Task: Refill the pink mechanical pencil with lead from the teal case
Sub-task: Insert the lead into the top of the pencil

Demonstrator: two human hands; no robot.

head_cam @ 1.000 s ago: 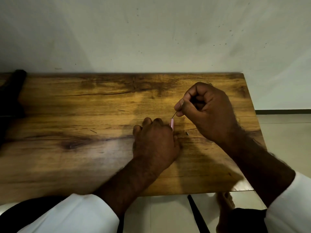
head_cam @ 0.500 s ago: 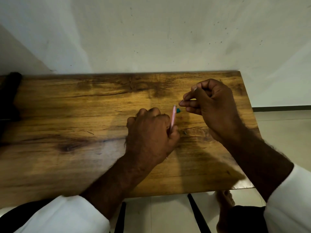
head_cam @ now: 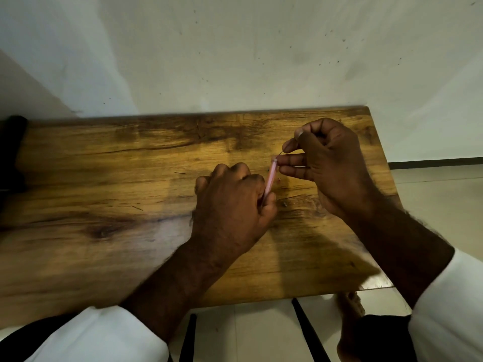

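My left hand [head_cam: 232, 205] is closed around the pink mechanical pencil [head_cam: 270, 178], which stands tilted above the wooden table [head_cam: 104, 205] with its open top end pointing up and to the right. My right hand [head_cam: 329, 163] pinches a thin dark lead [head_cam: 280, 153] between thumb and forefinger, just above the pencil's top; the lead's lower end meets the top opening. My other right fingers touch the pencil's upper end. The teal case is hidden from view.
Several short lead bits lie on the table, one [head_cam: 179, 173] left of my hands and one [head_cam: 137, 207] further left. A small dark speck [head_cam: 285, 204] sits by my left thumb. A dark object [head_cam: 11, 152] stands at the left edge. The white wall runs behind.
My right hand has dropped closer to the pencil, bringing the lead down to its top end. The teal case seen behind the pencil half a second ago is covered now.
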